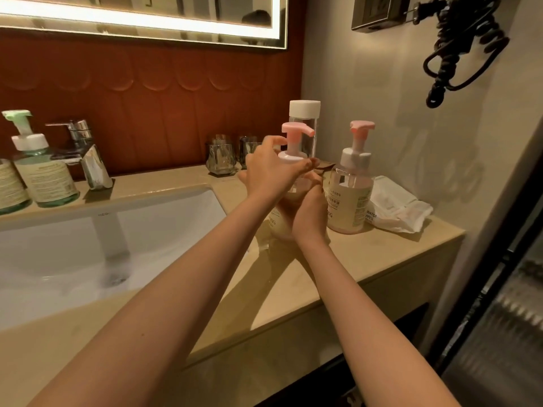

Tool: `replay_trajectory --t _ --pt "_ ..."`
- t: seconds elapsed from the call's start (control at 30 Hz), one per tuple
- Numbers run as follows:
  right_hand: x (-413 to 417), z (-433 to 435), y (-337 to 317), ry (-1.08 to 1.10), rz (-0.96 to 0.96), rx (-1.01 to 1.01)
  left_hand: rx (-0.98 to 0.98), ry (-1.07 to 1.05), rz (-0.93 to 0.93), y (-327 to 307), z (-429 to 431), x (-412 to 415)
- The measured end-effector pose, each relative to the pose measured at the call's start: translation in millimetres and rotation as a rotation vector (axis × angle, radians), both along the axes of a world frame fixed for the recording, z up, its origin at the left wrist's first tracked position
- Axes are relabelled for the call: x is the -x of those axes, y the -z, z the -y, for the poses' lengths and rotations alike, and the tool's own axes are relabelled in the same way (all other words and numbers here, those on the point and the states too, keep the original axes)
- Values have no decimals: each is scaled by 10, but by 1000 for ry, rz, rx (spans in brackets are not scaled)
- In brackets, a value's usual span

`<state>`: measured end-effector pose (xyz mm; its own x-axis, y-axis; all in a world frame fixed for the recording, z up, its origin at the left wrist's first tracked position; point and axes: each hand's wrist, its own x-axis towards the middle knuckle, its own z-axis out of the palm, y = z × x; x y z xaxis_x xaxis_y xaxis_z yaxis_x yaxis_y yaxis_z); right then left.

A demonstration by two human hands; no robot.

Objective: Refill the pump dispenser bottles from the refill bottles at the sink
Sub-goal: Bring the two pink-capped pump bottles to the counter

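Left-hand grip (271,168) is grasping the white collar of the pink-pump dispenser bottle (293,136), right-hand grip (308,214) is wrapping its body, bottle standing on the tabletop (382,254) right of the sink (117,230), just beside a second pink-pump dispenser (351,195).

On the counter (382,259) right of the sink (161,224), the left hand (270,171) grips the white collar of a pink-pump dispenser bottle (293,142) while the right hand (308,215) holds its body. A second dispenser bottle (351,195) stands just right of it, and a white-capped clear bottle (304,124) stands behind.
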<state>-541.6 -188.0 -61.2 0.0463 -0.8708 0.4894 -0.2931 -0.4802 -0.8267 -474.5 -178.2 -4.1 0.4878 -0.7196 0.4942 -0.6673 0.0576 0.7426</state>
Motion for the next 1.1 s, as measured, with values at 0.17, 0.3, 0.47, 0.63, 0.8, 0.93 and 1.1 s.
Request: replay_trajectory --t 0.17,0.3,0.47,0.63,0.8,0.93,1.1 --pt "55 -66 36 -30 52 -123 -76 84 21 -11 -10 -6" --pt "63 -106 -33 -93 89 -162 -68 223 -53 -58 -77 -26" --pt "3 -81 -43 -43 -8 -112 118 14 -167 -87 -169 -160" --pt "53 -66 -5 -35 -5 -59 -77 278 -107 -95 -216 -87" --pt "27 -84 -22 -35 -28 -81 30 134 -178 -96 -234 -183" --pt "18 -56 -15 -25 -37 -82 42 195 -172 -37 -263 -226" --pt "17 -31 11 19 -96 -45 -50 373 -120 41 -228 -130"
